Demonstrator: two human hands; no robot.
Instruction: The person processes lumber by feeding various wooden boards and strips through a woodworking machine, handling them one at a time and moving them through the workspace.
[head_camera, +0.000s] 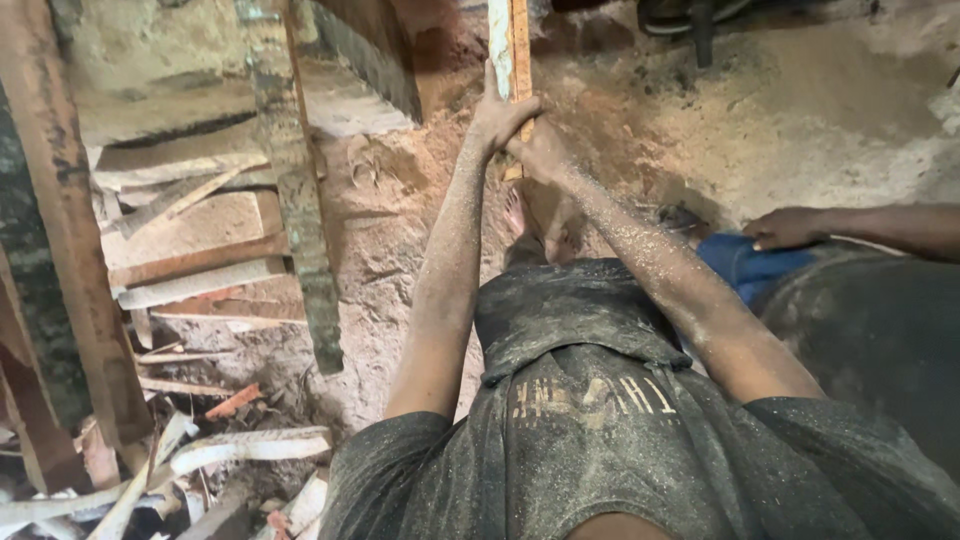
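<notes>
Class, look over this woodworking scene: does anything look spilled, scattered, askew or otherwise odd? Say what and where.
Sawdust covers the ground and dusts both arms. Offcuts lie scattered at lower left, and planks are stacked unevenly. A bare foot stands in the dust below the wood strip gripped by the left hand and right hand.

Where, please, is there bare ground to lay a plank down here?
Bare sawdust ground lies right of the upright wooden strip that both hands grip, above the other person's arm. The left side is crowded with stacked planks and offcuts.
</notes>
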